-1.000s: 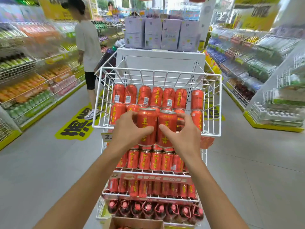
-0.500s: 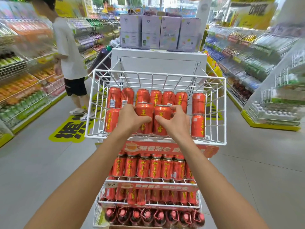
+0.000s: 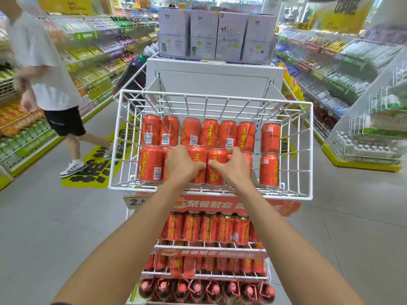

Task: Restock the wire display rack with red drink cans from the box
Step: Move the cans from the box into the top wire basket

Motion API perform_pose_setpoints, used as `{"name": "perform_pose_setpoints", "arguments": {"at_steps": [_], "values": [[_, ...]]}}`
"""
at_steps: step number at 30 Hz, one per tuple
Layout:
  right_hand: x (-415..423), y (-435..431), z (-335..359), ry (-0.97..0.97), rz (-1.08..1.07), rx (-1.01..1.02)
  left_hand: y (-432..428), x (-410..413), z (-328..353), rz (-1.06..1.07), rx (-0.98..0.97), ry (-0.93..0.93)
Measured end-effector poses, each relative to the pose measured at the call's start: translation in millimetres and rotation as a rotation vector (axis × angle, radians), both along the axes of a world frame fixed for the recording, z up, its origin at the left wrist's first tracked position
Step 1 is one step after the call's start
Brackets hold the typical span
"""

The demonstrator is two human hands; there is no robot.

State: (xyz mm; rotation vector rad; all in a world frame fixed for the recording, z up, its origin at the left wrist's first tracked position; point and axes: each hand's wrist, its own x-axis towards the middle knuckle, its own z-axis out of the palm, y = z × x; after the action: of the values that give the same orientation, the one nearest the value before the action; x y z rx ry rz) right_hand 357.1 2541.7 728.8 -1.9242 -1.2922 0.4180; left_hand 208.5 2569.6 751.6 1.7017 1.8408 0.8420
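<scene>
The white wire display rack (image 3: 308, 150) stands straight ahead, its top basket holding two rows of upright red drink cans with yellow characters. My left hand (image 3: 184, 166) grips one red can (image 3: 198, 158) in the front row of the basket. Beside it, my right hand (image 3: 233, 167) grips a second red can (image 3: 217, 166). Both cans stand side by side at the basket floor, between a front-left can (image 3: 149, 162) and a front-right can (image 3: 268, 169). A back row of cans (image 3: 209, 133) fills the rear. The box is not visible.
Lower rack tiers hold more red cans (image 3: 209, 227) and dark bottles with red caps (image 3: 198, 289). A white cabinet (image 3: 213, 78) with lilac cartons (image 3: 215, 34) rises behind the rack. A person in white shirt and black shorts (image 3: 48, 84) walks at left. Shelves line both aisles.
Both hands carried their two cans forward and down from above the basket's front edge into the front row. The person at left walked further left. The view tilted so the rack looks lower.
</scene>
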Motion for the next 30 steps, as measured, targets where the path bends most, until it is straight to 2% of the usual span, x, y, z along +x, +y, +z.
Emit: {"name": "perform_pose_setpoints", "arguments": {"at_steps": [11, 21, 30], "values": [[12, 9, -7, -0.032, 0.044, -0.037, 6, 16, -15, -0.024, 0.077, 0.153], [15, 12, -12, -0.034, 0.061, -0.026, 5, 20, -28, 0.038, 0.160, 0.203], [11, 13, -8, -0.058, 0.066, -0.068, 1, 20, -26, 0.023, 0.146, 0.268]]}}
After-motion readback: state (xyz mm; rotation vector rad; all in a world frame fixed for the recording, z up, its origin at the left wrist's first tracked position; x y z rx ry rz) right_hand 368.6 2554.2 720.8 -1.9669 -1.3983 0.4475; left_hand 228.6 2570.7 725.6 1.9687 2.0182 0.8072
